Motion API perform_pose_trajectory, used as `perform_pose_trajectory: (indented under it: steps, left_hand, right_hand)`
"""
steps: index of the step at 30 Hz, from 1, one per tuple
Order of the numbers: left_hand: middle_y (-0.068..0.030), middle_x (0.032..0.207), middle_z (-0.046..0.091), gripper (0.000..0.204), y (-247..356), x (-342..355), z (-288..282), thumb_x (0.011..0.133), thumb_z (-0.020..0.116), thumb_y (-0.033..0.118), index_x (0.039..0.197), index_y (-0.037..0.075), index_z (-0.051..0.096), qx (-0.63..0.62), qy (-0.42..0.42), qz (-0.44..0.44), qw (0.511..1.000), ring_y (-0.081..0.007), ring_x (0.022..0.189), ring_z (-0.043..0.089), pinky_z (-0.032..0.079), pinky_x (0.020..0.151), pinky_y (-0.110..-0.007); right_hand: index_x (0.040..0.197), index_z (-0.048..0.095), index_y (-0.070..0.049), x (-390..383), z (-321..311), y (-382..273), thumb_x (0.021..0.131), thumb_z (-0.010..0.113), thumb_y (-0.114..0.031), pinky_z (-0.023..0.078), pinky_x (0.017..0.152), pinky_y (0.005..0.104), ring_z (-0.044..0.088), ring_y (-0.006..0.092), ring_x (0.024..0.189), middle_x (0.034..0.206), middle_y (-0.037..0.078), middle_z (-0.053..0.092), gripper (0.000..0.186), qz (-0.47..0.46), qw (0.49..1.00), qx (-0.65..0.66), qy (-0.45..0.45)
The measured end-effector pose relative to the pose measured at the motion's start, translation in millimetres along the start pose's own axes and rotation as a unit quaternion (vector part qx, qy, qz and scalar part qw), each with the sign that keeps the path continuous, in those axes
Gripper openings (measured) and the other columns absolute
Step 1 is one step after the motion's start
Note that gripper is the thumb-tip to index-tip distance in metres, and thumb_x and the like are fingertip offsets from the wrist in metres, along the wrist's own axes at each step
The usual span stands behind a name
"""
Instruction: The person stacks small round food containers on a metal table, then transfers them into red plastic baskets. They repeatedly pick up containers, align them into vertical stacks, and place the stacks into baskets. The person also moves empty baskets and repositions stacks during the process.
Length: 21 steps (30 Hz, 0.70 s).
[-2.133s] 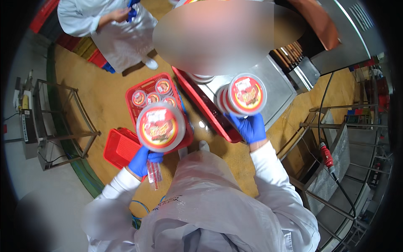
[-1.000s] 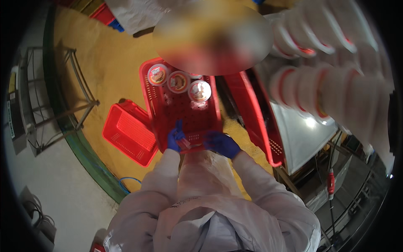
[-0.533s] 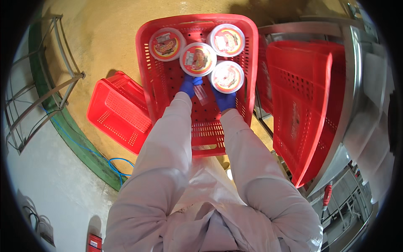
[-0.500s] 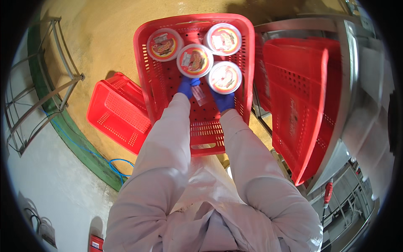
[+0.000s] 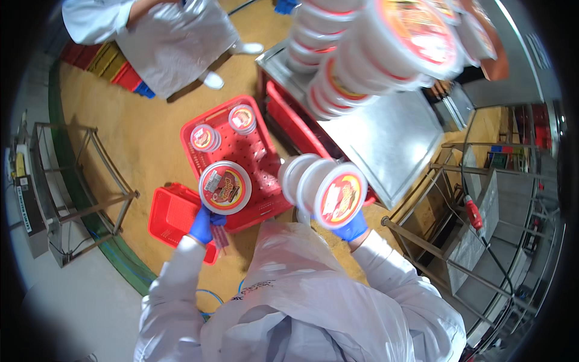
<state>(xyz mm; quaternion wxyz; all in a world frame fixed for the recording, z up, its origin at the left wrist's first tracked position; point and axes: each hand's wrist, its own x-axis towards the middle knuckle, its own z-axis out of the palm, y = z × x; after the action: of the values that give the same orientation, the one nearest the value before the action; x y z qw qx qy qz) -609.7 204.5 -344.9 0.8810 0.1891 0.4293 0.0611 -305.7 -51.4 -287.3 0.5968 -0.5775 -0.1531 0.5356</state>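
L hand point(image 5: 204, 227) gripping tub point(image 5: 225, 187), R hand point(image 5: 351, 227) tub stack point(image 5: 339, 200); both now out of crate point(image 5: 263, 175).

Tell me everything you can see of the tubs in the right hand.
The stack of tubs shows at least three round, whitish, plastic-looking tubs. The top lid faces the camera, bearing a red and yellow label. The stack looks slanted; the blue-gloved right hand supports it from below, right of the large red basket.
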Motion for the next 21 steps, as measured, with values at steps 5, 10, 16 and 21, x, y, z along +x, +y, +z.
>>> perform_pose_trajectory:
  steps: [5, 10, 16, 21]
  left_hand:
    - [0.0067, 0.059, 0.041, 0.021, 38.7, -75.0, 185.2, 0.096, 0.043, 0.027, 0.089, 0.01, 0.051, 0.057, -0.112, -0.106, 0.986, -0.0023, 0.048, 0.037, 0.031, 0.047, -0.018]
    - [-0.0081, 0.089, 0.063, 0.047, 42.7, -60.6, 378.1, 0.095, 0.047, 0.033, 0.129, 0.0, 0.046, 0.095, -0.303, -0.134, 0.939, 0.0008, 0.048, 0.042, 0.037, 0.044, -0.013]
    - [-0.0043, 0.06, 0.044, 0.031, 30.2, 18.0, 522.7, 0.082, 0.06, 0.024, 0.098, 0.004, 0.043, 0.041, -0.243, -0.095, 0.964, -0.0087, 0.043, 0.036, 0.034, 0.041, -0.021]
    - [-0.0118, 0.077, 0.057, 0.037, 14.4, 102.2, 554.8, 0.085, 0.059, 0.023, 0.11, 0.002, 0.042, 0.03, -0.224, 0.048, 0.973, -0.0085, 0.042, 0.035, 0.034, 0.04, -0.021]
  right_hand:
    - [0.137, 0.036, -0.004, 12.6, -83.2, -89.3, 0.098, 0.044, -0.032, 0.045, 0.096, 0.0593, 0.043, 0.0458, 0.123, 0.138, 0.024, 0.04, 0.048, 0.028, 0.828, 0.56, -0.03]
    - [0.125, 0.043, 0.003, 75.5, -180.5, -97.7, 0.081, 0.05, -0.011, 0.047, 0.097, 0.0516, 0.046, 0.0393, 0.117, 0.128, 0.022, 0.041, 0.047, -0.01, 0.813, 0.568, 0.127]
    - [0.118, 0.052, -0.002, 127.2, -180.4, -128.8, 0.085, 0.056, -0.015, 0.05, 0.092, 0.042, 0.056, 0.0281, 0.109, 0.112, 0.016, 0.058, 0.036, -0.198, 0.906, 0.374, -0.003]
    - [0.129, 0.048, -0.006, 142.3, -161.4, -151.7, 0.099, 0.039, -0.035, 0.043, 0.101, 0.0438, 0.054, 0.0292, 0.116, 0.131, 0.014, 0.053, 0.043, -0.163, 0.889, 0.395, 0.165]
